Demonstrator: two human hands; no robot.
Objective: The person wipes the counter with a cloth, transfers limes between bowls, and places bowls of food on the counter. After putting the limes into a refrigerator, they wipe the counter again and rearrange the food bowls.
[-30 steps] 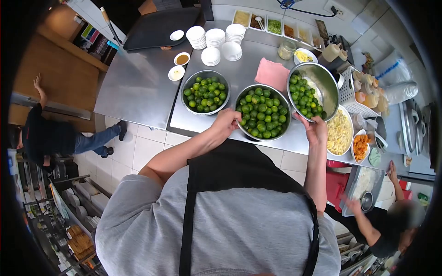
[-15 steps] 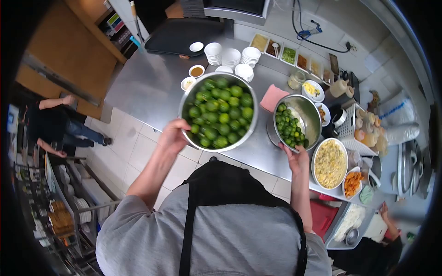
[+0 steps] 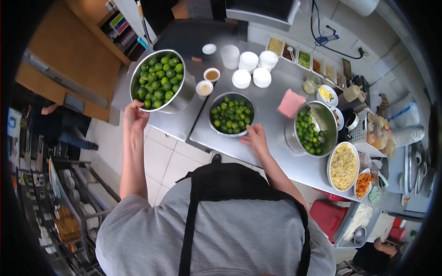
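Limes [image 3: 159, 83] in the big bowl [image 3: 182, 97] are now at the tabletop's [image 3: 178, 125] left end, my left hand [image 3: 136, 115] gripping the rim. That exposes the middle bowl [image 3: 226, 134], hidden half a second ago. My right hand [image 3: 256, 138] has left the right-hand bowl [image 3: 326, 118] for the middle rim; can't tell if gripping.

Camera worn on the head, which faced forward and down, wide rounded view, shirt [image 3: 248, 230] sat closest at the bottom, bench [image 3: 275, 133] lay farther off, wall [image 3: 340, 23] showed past its far edge.
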